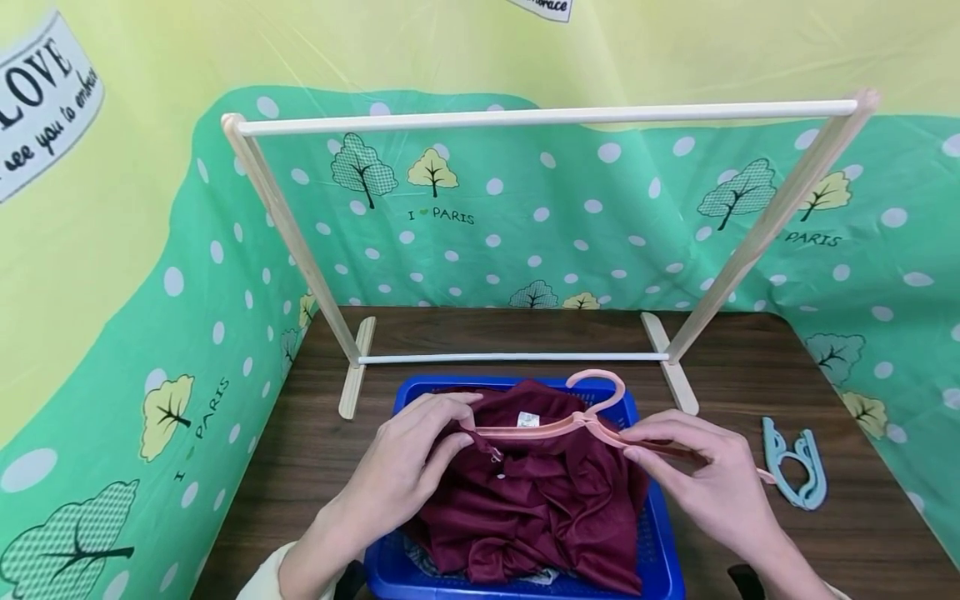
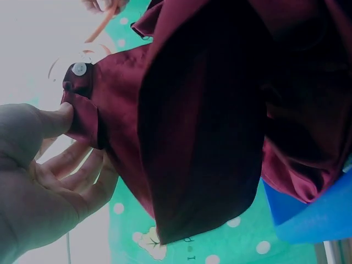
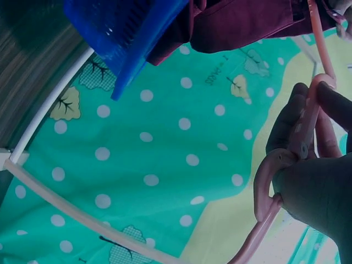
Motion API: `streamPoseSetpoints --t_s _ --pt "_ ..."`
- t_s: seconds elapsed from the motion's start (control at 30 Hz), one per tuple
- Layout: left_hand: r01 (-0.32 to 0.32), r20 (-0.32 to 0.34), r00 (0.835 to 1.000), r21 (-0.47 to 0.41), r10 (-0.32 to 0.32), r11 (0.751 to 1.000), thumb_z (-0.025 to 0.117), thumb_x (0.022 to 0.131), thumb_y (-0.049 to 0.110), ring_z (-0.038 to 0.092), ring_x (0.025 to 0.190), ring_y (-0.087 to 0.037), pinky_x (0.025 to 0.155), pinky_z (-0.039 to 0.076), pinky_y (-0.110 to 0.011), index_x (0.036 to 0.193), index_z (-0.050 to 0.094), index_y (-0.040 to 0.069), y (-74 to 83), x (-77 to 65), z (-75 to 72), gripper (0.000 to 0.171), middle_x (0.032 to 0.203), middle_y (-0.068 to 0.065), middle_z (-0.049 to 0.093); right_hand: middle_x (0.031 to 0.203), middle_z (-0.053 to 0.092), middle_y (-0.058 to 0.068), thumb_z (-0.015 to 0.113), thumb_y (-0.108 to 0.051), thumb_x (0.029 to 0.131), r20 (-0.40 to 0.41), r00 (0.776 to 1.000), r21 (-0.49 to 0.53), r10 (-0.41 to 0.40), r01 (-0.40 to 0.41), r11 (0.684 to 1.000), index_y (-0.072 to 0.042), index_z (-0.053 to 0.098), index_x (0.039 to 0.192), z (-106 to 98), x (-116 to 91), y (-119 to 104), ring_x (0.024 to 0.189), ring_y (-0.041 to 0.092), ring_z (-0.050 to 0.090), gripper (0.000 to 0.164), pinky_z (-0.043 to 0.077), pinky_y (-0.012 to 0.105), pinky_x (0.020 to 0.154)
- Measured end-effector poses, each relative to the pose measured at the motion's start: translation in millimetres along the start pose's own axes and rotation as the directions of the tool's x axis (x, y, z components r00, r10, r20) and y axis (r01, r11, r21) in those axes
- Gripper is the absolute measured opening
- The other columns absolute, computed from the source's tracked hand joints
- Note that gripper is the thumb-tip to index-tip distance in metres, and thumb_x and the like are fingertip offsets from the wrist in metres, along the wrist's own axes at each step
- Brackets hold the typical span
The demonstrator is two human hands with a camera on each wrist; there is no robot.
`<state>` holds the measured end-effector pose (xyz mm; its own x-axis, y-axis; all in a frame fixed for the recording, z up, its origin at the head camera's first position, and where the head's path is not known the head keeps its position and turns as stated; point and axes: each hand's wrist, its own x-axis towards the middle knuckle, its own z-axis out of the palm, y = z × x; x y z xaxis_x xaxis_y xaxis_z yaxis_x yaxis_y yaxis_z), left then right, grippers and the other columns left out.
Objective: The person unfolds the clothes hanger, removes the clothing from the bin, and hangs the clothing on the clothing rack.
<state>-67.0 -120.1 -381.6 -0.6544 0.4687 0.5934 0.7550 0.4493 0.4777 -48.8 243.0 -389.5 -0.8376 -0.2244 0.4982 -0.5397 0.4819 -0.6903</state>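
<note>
A maroon button-up shirt (image 1: 525, 508) lies bunched in a blue basket (image 1: 660, 533), its neckline raised and a white label showing inside. My left hand (image 1: 405, 450) pinches the edge of the shirt's neck between thumb and fingers, close beside a small white button (image 2: 79, 69) in the left wrist view. A pink folding clothes hanger (image 1: 558, 427) stands hook up over the neckline. Its left arm reaches to my left fingers, where its tip is hidden. My right hand (image 1: 708, 467) grips the hanger's right arm, as the right wrist view also shows.
Behind the basket stands a wooden clothes rack with a white top rail (image 1: 547, 115) and a lower bar (image 1: 513, 358). On the brown table (image 1: 277, 500), right of my right hand, lies a folded light-blue hanger (image 1: 813, 475). Patterned green and yellow cloth encloses the table.
</note>
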Motion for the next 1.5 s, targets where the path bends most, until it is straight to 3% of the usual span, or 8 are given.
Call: streamPoseSetpoints --t_s 0.3,0.67,0.77,0.9,1.03,1.2,1.5 --pt "-0.055 -0.015 0.998 -0.008 0.055 0.998 0.058 0.117 0.023 0.071 0.127 -0.019 0.101 0.059 -0.036 0.112 0.067 0.014 8.0 5.9 2.8 0.015 0.135 -0.003 0.076 0.105 0.080 -0.003 0.088 0.023 0.077 0.012 1.000 0.009 -0.004 0.004 1.000 -0.017 0.086 0.108 4.6 -0.3 -5.7 0.096 0.005 0.076 0.051 0.062 0.017 0.082" --pt "-0.095 0.012 0.995 -0.042 0.095 0.995 0.060 0.116 0.019 0.069 0.131 -0.018 0.105 0.059 -0.037 0.114 0.069 0.012 22.2 14.1 8.1 0.011 0.133 -0.004 0.075 0.106 0.080 -0.003 0.088 0.022 0.079 0.032 0.999 0.049 0.016 -0.018 0.999 -0.017 0.085 0.108 13.2 0.0 -8.7 0.100 0.006 0.076 0.050 0.062 0.019 0.081" --pt "-0.106 0.012 0.994 -0.035 0.107 0.994 0.068 0.111 0.014 0.070 0.130 -0.017 0.104 0.059 -0.035 0.114 0.068 0.013 25.6 16.4 9.3 0.002 0.134 -0.003 0.075 0.105 0.079 -0.004 0.088 0.021 0.079 0.035 0.999 0.054 0.025 -0.027 0.998 -0.018 0.085 0.108 16.1 1.2 -11.6 0.099 0.007 0.076 0.049 0.063 0.020 0.080" --pt "-0.120 0.013 0.993 -0.016 0.120 0.993 0.074 0.106 0.008 0.070 0.129 -0.015 0.103 0.059 -0.033 0.113 0.068 0.014 28.6 17.9 11.1 0.011 0.136 -0.002 0.075 0.105 0.079 -0.004 0.088 0.021 0.080 0.036 0.999 0.066 0.019 -0.021 0.998 -0.019 0.085 0.108 20.8 3.2 -15.2 0.097 0.007 0.075 0.049 0.062 0.019 0.077" --pt "-0.123 -0.002 0.992 -0.033 0.123 0.992 0.067 0.112 0.013 0.070 0.129 -0.015 0.103 0.058 -0.032 0.113 0.067 0.013 30.3 20.0 12.8 0.001 0.135 -0.003 0.075 0.104 0.079 -0.003 0.089 0.022 0.078 0.030 0.999 0.088 -0.026 0.023 0.996 -0.018 0.085 0.108 26.0 5.8 -16.6 0.097 0.008 0.074 0.050 0.060 0.018 0.074" --pt "-0.125 -0.035 0.992 -0.069 0.123 0.990 0.065 0.113 0.015 0.070 0.129 -0.016 0.105 0.057 -0.031 0.111 0.068 0.011 33.1 24.7 15.5 0.005 0.131 -0.004 0.077 0.103 0.079 -0.005 0.090 0.020 0.077 0.028 0.999 0.094 -0.047 0.044 0.995 -0.021 0.084 0.107 31.8 8.2 -17.6 0.099 0.008 0.073 0.052 0.058 0.017 0.074" --pt "-0.109 -0.096 0.990 -0.088 0.100 0.990 0.072 0.108 0.009 0.072 0.121 -0.014 0.100 0.058 -0.028 0.110 0.068 0.013 40.1 28.6 20.1 0.006 0.119 0.002 0.077 0.106 0.079 -0.005 0.090 0.015 0.082 0.058 0.997 0.147 0.041 -0.050 0.988 -0.021 0.083 0.107 38.8 9.3 -19.6 0.099 0.010 0.074 0.044 0.060 0.020 0.076"
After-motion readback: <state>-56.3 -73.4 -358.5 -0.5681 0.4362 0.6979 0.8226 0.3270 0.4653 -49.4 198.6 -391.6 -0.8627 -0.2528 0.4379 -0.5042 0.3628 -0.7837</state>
